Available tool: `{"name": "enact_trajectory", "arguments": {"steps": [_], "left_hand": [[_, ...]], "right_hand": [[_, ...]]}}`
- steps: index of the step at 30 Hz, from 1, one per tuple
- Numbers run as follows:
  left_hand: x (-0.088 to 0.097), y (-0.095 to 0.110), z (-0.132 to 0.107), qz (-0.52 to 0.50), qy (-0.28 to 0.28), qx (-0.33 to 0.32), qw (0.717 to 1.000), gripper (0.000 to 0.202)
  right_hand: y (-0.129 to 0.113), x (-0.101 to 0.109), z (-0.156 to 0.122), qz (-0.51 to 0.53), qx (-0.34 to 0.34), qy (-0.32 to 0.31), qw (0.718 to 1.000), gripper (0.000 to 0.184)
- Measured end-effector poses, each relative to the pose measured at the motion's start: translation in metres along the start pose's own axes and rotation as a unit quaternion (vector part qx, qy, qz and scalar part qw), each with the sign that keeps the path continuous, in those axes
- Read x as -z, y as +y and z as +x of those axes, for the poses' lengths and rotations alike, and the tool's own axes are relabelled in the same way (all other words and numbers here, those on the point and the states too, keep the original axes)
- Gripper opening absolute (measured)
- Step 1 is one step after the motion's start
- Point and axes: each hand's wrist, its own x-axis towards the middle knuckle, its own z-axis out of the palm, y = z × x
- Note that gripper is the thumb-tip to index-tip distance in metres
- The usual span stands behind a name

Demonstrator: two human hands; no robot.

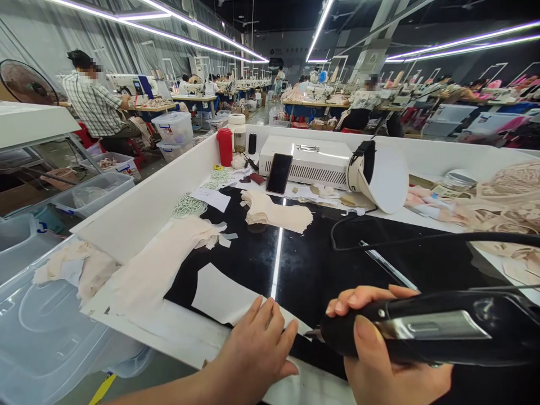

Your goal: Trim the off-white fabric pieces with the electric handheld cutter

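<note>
My left hand (259,349) lies flat on a pale curved fabric piece (223,292), its fingers stretched out and pressing it to the glossy black tabletop (320,259). In my right hand (379,349) is a thick black corded power tool (434,332), fingers wrapped round its front end. A small pointed metal tip on the tool meets the right end of the piece, just beyond my left fingers. Beyond my hands lies a stack of beige fabric pieces (276,214). More beige fabric (160,264) is heaped at the left edge.
A black cord (422,242) loops across the right side, near a clear ruler-like strip (388,264). At the back stand a phone (279,173), a white vented box (306,157), a lamp with a white shade (386,177) and a red cup (224,147). Beige straps (506,197) pile up right.
</note>
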Motion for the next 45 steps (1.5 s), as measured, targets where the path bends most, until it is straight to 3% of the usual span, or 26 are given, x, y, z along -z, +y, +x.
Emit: {"name": "enact_trajectory", "arguments": {"steps": [11, 17, 33, 45], "left_hand": [[-0.004, 0.003, -0.003, 0.000, 0.019, 0.009, 1.000, 0.085], [-0.006, 0.004, -0.005, -0.008, 0.005, 0.006, 1.000, 0.085], [-0.012, 0.001, -0.009, -0.039, 0.020, 0.012, 0.999, 0.090], [0.013, -0.016, -0.016, -0.128, 0.006, 0.010, 0.992, 0.050]], "right_hand": [[0.009, -0.017, 0.019, 0.036, -0.016, -0.024, 0.999, 0.036], [0.019, -0.020, 0.015, 0.031, -0.014, -0.050, 0.998, 0.036], [0.029, -0.033, 0.015, 0.050, -0.024, -0.050, 0.997, 0.036], [0.015, -0.030, 0.007, 0.034, -0.014, -0.037, 0.999, 0.036]]}}
